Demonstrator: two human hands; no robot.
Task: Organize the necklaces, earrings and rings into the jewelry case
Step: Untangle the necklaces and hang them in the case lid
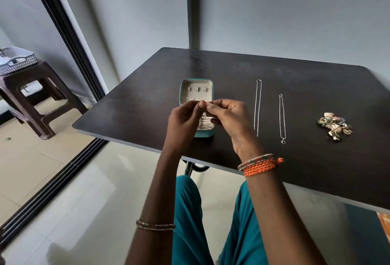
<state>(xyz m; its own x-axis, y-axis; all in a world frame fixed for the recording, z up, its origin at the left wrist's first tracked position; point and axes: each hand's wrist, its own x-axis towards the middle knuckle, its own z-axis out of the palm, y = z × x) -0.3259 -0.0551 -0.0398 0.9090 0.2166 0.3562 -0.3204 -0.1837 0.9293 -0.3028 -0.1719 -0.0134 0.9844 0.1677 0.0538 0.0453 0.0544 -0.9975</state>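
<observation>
Above the open jewelry case (196, 96), near the tabletop's (147, 104) left front edge, the left hand (184, 124) and right hand (229, 117) are raised with curled fingertips pinched together; what is pinched cannot be made out. Two necklaces (258, 106) and a jewelry heap (334, 126) are laid toward the right edge.

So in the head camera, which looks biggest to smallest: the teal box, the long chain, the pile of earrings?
1. jewelry case
2. longer necklace, similar length but far thinner
3. earring pile
The pile is clearly smallest.
</observation>
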